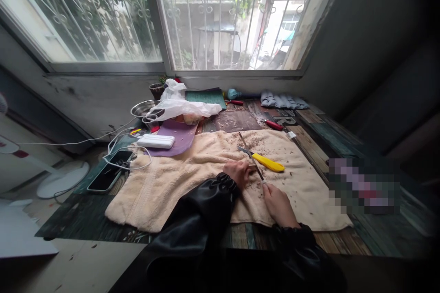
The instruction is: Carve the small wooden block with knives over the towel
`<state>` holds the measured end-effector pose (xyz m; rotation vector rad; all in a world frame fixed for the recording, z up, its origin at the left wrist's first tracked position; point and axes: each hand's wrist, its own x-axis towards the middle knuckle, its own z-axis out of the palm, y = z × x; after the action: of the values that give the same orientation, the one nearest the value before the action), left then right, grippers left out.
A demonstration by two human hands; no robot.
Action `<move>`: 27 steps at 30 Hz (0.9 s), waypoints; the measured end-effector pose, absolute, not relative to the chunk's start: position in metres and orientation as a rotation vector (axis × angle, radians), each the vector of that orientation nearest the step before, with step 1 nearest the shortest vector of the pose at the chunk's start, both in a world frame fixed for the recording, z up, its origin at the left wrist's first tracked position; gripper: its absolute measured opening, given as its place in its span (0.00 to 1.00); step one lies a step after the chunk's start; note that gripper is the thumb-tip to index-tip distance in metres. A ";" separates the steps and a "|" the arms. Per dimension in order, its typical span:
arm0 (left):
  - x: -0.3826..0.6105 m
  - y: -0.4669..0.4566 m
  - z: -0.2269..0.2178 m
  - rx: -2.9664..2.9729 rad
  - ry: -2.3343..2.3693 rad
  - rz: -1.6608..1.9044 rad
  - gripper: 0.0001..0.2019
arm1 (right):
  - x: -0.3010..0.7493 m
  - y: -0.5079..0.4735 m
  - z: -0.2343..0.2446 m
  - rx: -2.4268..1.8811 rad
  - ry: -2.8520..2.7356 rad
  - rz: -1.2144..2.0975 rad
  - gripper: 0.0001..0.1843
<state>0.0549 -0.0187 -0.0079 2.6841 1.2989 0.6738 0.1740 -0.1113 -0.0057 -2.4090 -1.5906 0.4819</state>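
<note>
My right hand (281,205) is closed around the pale handle of a long thin file (246,145), which slants up and to the left over the towel. My left hand (238,173) is closed on a small stick (252,166), apparently wooden; most of it is hidden by the fingers. The file crosses the stick's exposed end, seemingly touching it. Just beyond both hands lies a yellow utility knife (267,162), its blade end passing by the file. Beneath everything spreads a beige towel (178,178), strewn with brown shavings around the file and knife.
Left of the towel are a phone (109,171) with white cables and a white power bank (156,141) on purple sheet (182,135). Farther back sit a plastic bag (185,107), a metal bowl (142,108), a green mat (206,98) and a red-handled tool (274,124).
</note>
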 end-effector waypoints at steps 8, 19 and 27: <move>0.057 -0.025 -0.009 2.711 1.234 0.699 0.12 | 0.179 -0.089 0.002 -2.402 -1.631 0.488 0.21; 0.057 -0.026 -0.009 2.726 1.220 0.716 0.11 | 0.190 -0.097 0.010 -2.370 -1.717 0.542 0.20; 0.056 -0.023 -0.005 2.661 1.330 0.658 0.11 | 0.189 -0.113 0.001 -2.360 -1.675 0.571 0.20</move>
<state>0.0558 -0.0228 -0.0046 2.6614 1.3304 0.6584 0.1892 -0.1135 0.0008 -2.3603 -1.6747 0.5713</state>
